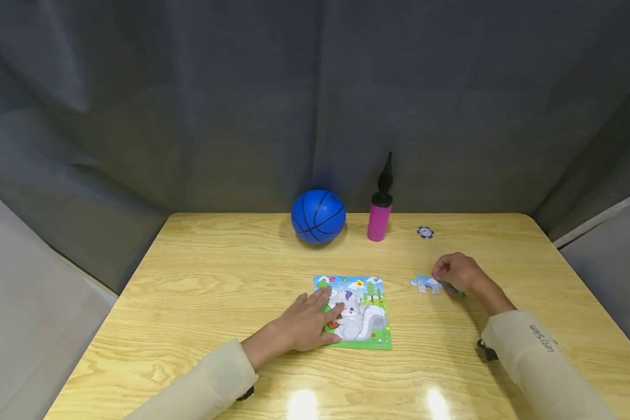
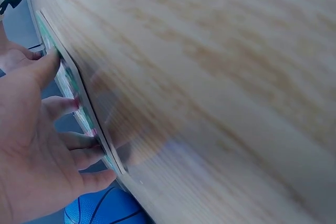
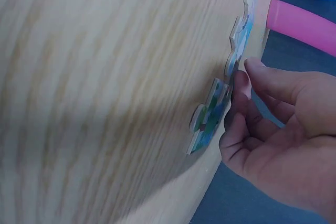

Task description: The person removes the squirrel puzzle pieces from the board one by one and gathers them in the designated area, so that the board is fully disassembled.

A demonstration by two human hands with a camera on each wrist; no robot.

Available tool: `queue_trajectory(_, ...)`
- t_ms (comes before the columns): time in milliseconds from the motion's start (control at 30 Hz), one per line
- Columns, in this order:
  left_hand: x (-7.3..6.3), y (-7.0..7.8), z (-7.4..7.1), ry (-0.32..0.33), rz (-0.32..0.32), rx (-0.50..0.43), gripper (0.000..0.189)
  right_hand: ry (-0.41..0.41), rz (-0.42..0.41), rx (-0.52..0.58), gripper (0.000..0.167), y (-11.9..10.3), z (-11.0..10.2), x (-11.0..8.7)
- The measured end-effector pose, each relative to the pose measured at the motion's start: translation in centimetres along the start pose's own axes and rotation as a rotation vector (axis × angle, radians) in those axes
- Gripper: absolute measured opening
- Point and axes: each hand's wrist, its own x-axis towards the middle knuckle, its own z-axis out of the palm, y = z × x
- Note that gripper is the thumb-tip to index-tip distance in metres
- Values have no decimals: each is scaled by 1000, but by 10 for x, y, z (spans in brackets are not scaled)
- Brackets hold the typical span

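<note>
Bball & pump behind puzzle

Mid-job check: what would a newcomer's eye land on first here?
Probably the bright blue basketball near the far edge of the table, with the pink-and-black pump standing to its right. Nearer, the left hand lies spread on a colourful squirrel picture; to the picture's right, the right hand is at some puzzle pieces.

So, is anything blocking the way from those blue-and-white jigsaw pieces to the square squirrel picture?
Nothing visible stands between the blue-and-white jigsaw pieces and the square squirrel picture, just pale wooden table. The left hand covers part of the picture's left side.
</note>
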Motion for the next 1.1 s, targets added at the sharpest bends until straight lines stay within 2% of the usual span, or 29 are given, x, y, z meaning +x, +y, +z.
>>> queue_trajectory(133,1,0,1,4,6,11,69,13,15,-23,14,0,0,1)
queue_trajectory(367,-1,0,1,8,13,44,69,48,-39,-8,15,-16,6,3)
queue_trajectory(567,-5,-1,1,32,22,52,70,37,-97,47,16,-40,16,5)
queue_trajectory(1100,-17,-11,-2,14,4,-14,66,7,-114,89,12,-110,58,23)
